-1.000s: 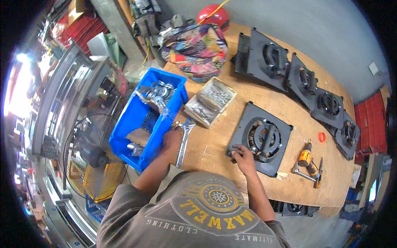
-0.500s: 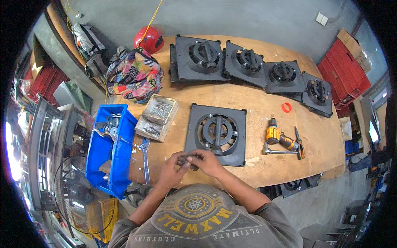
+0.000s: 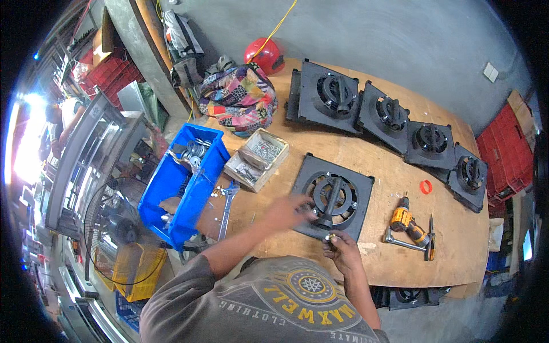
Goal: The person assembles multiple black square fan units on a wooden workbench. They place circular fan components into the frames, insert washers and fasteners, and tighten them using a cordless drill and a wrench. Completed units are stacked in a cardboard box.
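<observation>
My left hand (image 3: 286,214) is over the left side of a square black burner frame (image 3: 355,228); its fingers are smeared by motion. Between thumb and fingertips, my right hand (image 3: 344,251) pinches a small shiny brass-coloured piece (image 3: 329,236), just off the frame's near edge. The frame lies flat on the table. In its round opening sit a ring (image 3: 346,200) and a thick black bar-shaped burner tube (image 3: 331,201), with small bright screws around them.
A blue bin (image 3: 150,209) of metal parts and a divided box (image 3: 280,162) of screws stand left, beside an adjustable wrench (image 3: 227,210). Rightward lie a cordless drill (image 3: 402,218), ratchet (image 3: 405,243), pliers (image 3: 432,243) and red ring (image 3: 425,187). Several similar frames (image 3: 309,108) line the back.
My hands, together before, are now apart: the left has moved over the frame, the right holds the small piece at its near edge. The whole view has swung leftward.
</observation>
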### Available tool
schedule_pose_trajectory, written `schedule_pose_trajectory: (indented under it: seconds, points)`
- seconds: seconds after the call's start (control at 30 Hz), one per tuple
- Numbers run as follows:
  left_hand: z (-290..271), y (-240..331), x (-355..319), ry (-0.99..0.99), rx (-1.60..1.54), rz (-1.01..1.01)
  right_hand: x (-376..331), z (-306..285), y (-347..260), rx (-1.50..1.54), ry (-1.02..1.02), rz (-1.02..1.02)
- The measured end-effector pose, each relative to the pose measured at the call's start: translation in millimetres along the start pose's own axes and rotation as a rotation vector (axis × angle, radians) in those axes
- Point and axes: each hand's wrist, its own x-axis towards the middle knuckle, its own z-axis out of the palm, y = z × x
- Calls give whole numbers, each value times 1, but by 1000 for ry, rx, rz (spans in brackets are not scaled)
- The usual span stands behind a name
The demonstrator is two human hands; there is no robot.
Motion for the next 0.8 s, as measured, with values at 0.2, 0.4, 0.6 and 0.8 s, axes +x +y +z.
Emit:
schedule_pose_trajectory:
  seconds: [0.2, 0.4, 0.6, 0.8]
  points:
    - [-105, -119, 63, 259, 529, -317, -8, -41, 9, -80, 216, -91]
    - [-114, -160, 117, 185, 594, -230, 0, -63, -5, -318, 337, -233]
    - [-115, -164, 105, 346, 475, -319, 1, -80, -14, -536, 449, -358]
    - [-116, -176, 22, 421, 330, -324, 5, -75, 3, -580, 444, -289]
